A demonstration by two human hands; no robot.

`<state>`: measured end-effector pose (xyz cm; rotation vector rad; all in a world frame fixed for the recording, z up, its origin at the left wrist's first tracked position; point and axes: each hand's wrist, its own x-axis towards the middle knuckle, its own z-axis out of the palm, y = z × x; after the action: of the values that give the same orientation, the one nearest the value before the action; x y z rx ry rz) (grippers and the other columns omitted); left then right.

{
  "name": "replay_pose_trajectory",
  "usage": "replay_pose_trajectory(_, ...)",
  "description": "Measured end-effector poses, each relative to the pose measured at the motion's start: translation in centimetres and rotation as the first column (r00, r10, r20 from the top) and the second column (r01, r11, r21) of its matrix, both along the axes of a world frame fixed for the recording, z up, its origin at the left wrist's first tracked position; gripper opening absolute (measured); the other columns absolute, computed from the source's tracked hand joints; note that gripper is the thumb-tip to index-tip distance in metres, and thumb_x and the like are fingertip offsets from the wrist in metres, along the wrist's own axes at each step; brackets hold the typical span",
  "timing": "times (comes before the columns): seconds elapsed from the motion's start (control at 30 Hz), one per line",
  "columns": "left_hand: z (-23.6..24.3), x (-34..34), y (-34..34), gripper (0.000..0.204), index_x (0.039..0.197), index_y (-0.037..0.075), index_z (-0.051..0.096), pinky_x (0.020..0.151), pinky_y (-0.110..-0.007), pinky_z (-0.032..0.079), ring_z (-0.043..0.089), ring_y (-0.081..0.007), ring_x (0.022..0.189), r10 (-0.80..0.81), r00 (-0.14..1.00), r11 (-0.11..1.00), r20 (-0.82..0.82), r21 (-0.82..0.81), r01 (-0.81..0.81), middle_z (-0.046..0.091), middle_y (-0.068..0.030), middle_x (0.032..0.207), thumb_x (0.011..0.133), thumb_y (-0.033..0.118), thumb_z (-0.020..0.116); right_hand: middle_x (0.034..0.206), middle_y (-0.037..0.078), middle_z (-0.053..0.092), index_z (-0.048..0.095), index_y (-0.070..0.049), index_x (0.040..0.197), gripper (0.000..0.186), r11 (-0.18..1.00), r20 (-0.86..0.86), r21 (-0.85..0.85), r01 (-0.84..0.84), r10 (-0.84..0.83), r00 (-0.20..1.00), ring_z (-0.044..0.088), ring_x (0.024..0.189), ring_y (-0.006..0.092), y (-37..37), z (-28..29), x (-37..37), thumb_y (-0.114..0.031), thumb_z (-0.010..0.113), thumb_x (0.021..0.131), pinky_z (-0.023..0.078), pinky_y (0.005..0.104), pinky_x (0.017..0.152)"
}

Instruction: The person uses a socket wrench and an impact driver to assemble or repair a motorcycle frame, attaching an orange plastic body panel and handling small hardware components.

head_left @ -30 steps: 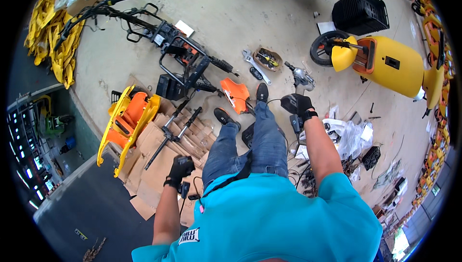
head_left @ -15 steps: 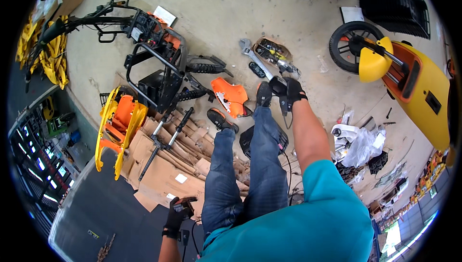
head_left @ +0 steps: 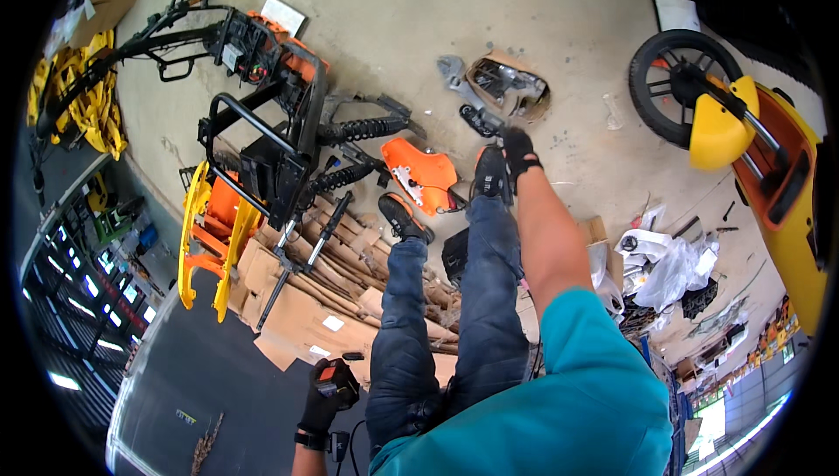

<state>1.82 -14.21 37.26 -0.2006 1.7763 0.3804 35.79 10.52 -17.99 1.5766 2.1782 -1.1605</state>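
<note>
2 gloved hands, right hand fingers touching black part, left hand gripping tool.

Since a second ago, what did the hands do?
The right hand stretched forward from above the knee, out past the shoe, to the black part on the floor by the torn box. The left hand dropped lower beside the hip and kept hold of the orange-and-black tool. The orange cover stayed put.

Workshop interior, daylit. Pale concrete floor, stained and scuffed. Flattened brown cardboard sheets spread at left-centre. Dark mat at lower left. Yellow straps heaped by the left edge. Crumpled white plastic bags at right.
</note>
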Motion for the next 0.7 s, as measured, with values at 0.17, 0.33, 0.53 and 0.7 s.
replay_pose_trajectory(0.17,1.0,-1.4,2.9,0.034,0.119,0.007,0.042,0.076,-0.032,0.053,0.059,-0.0185,0.087,0.055,0.981,0.988,0.188,0.133,-0.081,0.056,-0.0087,0.1,0.089,0.01,0.056,0.07,0.01,0.063,0.062,-0.006,0.08,0.019,0.806,-0.184,-0.352,0.476,-0.558,0.809,0.061,0.058,0.0184,-6.0,3.9,4.9,-0.022,0.055,0.086,0.048,0.033,0.053)
replay_pose_trajectory(0.33,3.5,-0.4,8.9,0.021,0.094,0.01,0.049,0.063,-0.025,0.043,0.051,-0.0141,0.073,0.105,0.988,0.989,0.116,0.088,-0.115,0.051,-0.002,0.08,0.091,0.03,0.044,0.068,0.007,0.063,0.063,-0.003,0.086,0.027,0.081,0.051,-0.703,0.707,-0.985,0.164,0.057,0.055,0.0153,-2.3,21.2,10.9,-0.029,0.057,0.085,0.048,0.0291,0.051)
replay_pose_trajectory(0.53,7.6,-2.6,12.7,0.044,0.117,0.008,0.044,0.069,-0.028,0.051,0.058,-0.0124,0.078,-0.347,0.934,0.746,-0.08,0.58,0.327,0.056,-0.003,0.09,0.079,0.006,0.067,0.069,0.009,0.065,0.061,-0.006,0.09,0.018,0.286,-0.102,-0.521,0.804,-0.956,0.274,0.051,0.045,0.0135,1.8,35.6,17.3,-0.022,0.053,0.086,0.042,0.0293,0.042)
replay_pose_trajectory(0.7,6.2,-5.2,16.0,0.044,0.115,0.007,0.045,0.066,-0.027,0.051,0.06,-0.0147,0.08,-0.215,0.967,0.699,-0.135,0.67,0.249,0.059,-0.0057,0.092,0.08,0.012,0.069,0.064,0.007,0.062,0.059,-0.008,0.084,0.018,0.349,-0.262,-0.452,0.821,-0.931,0.252,0.045,0.041,0.0096,6.6,45.8,20.2,-0.024,0.052,0.088,0.038,0.0256,0.038)
